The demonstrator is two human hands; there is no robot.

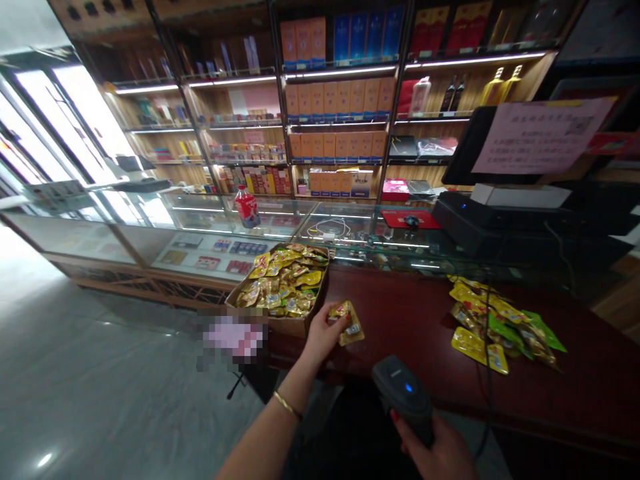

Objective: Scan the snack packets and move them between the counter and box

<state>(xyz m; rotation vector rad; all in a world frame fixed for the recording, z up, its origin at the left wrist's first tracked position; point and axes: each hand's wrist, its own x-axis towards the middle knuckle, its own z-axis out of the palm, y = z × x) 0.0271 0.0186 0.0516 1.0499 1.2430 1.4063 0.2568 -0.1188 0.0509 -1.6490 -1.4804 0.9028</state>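
Note:
My left hand [326, 327] pinches a gold snack packet [354, 327] over the dark red counter [395, 307]. Just left of it stands a cardboard box [287, 325] heaped with yellow, gold and green packets [285, 277]. Low in front of me, my right hand [437, 447] grips a black barcode scanner [403, 387] with a lit blue light, its head pointing up toward the packet side. On the right of the counter lies a loose pile of similar packets [495, 320], apart from both hands.
A black cable [487, 373] hangs down across the right pile. Behind the counter are a glass display case [280, 230], a red-labelled bottle [247, 207], a mouse [412, 221] on a red pad and a screen bearing a paper notice [543, 137]. Shelves of boxes [340, 99] line the wall.

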